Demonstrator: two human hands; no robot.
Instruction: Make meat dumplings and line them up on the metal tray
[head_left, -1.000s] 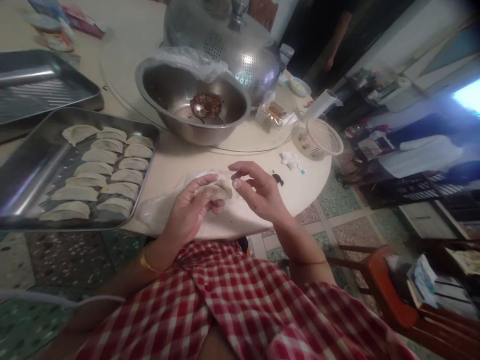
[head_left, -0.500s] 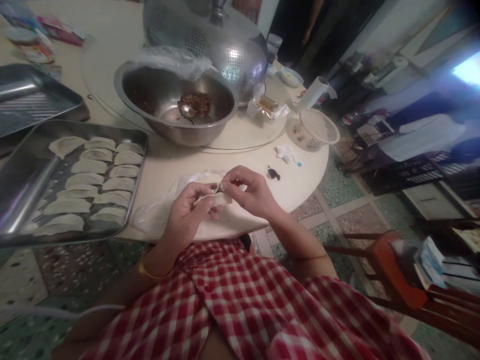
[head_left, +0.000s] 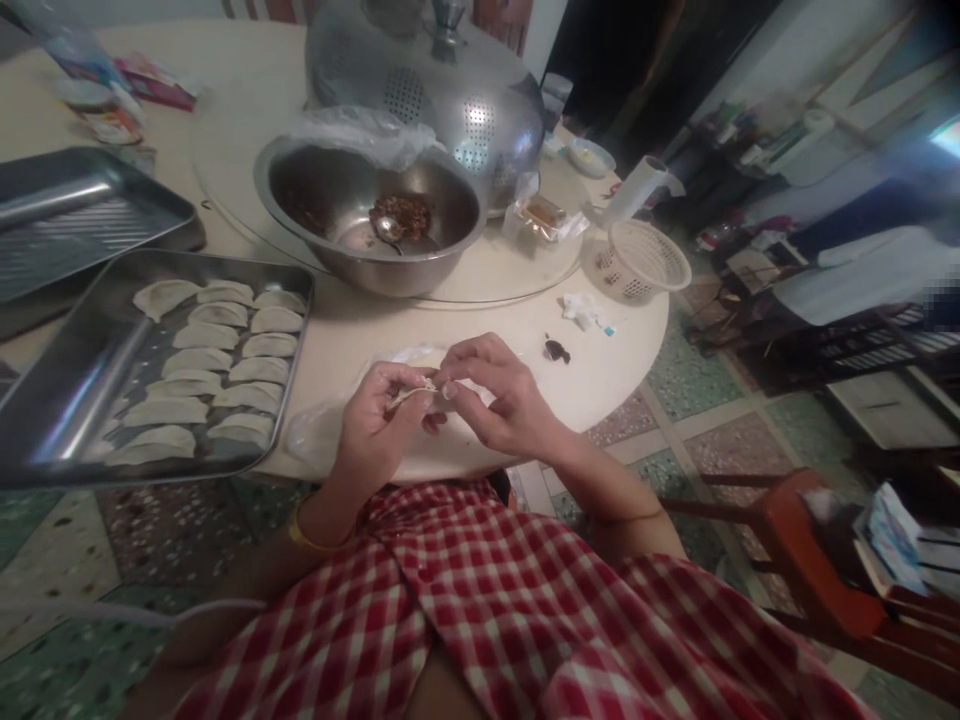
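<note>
Between both hands, just above the table's near edge, is a dumpling (head_left: 412, 394), mostly covered by fingers. My left hand (head_left: 381, 412) is closed around its left part, thumb on the near side. With thumb and fingertips, my right hand (head_left: 496, 394) pinches the dumpling's right end. A thin clear plastic sheet (head_left: 319, 425) lies under and beside the hands. To the left, a metal tray (head_left: 67, 400) holds rows of folded dumplings (head_left: 166, 410). Beyond the hands stands a steel bowl (head_left: 375, 272) with dark minced filling (head_left: 411, 214) and a spoon (head_left: 388, 229) in it.
A large perforated steel dome (head_left: 427, 80) stands behind the bowl. At the right are a white plastic basket (head_left: 649, 262), a paper roll (head_left: 636, 190), crumpled tissue (head_left: 581, 310) and a small dark scrap (head_left: 556, 349). Another metal tray (head_left: 90, 215) sits far left. A wooden chair (head_left: 810, 550) stands right.
The whole view has shifted slightly, so things sit further right. My fingers have moved along the dumpling's edge, and less of its wrapper shows between the hands.
</note>
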